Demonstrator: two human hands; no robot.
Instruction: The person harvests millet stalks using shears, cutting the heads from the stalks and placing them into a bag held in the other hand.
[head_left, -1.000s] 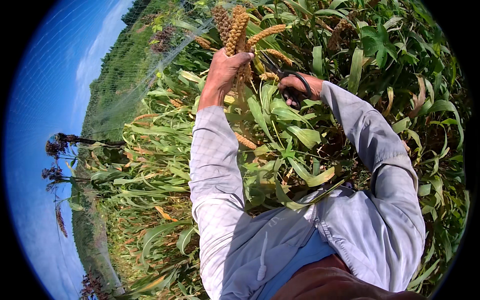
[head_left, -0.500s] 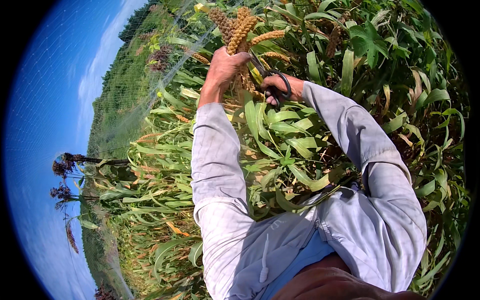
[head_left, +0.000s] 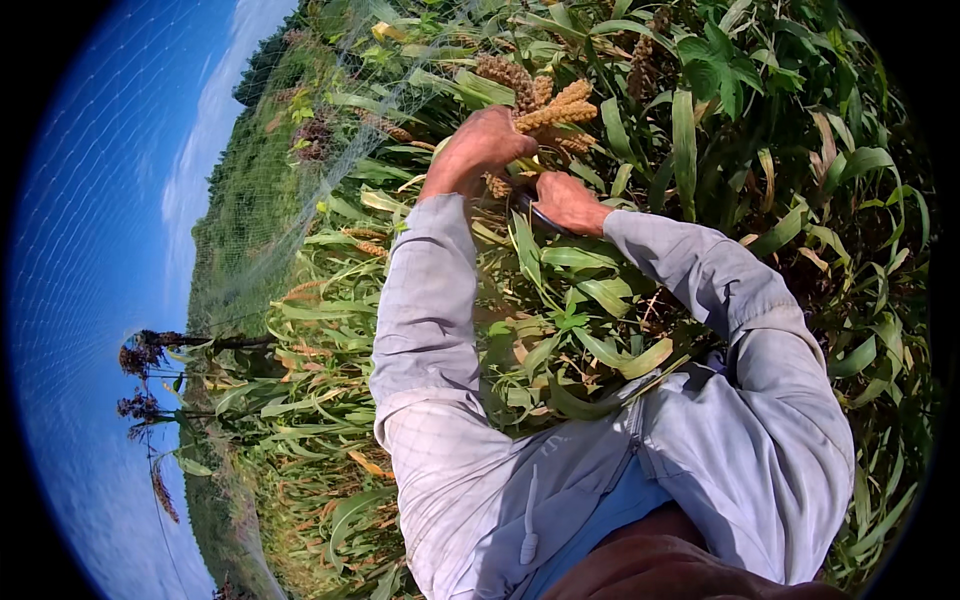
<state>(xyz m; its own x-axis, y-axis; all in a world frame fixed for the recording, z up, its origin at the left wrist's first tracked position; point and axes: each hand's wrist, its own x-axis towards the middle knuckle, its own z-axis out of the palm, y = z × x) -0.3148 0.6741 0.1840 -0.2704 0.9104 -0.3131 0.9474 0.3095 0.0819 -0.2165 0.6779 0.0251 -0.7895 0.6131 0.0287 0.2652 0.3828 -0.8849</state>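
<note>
My left hand (head_left: 482, 147) grips a bunch of brown-gold millet ears (head_left: 545, 100) by their stalks, raised above the green plants. Just below and to the right, my right hand (head_left: 567, 200) is closed around a dark-handled cutting tool (head_left: 542, 217), a sickle or shears, whose blade sits at the stalks under the bunch. Which of the two tools it is I cannot tell. Both forearms wear pale grey sleeves.
Tall green millet plants (head_left: 640, 330) with long leaves surround me on all sides. More seed ears (head_left: 385, 128) stand at the upper left. A fine net (head_left: 250, 230) stretches over the crop at left, with dark trees (head_left: 145, 355) and blue sky beyond.
The view has tilted and both hands sit lower in the picture. My right hand has drawn closer under the bunch held by my left.
</note>
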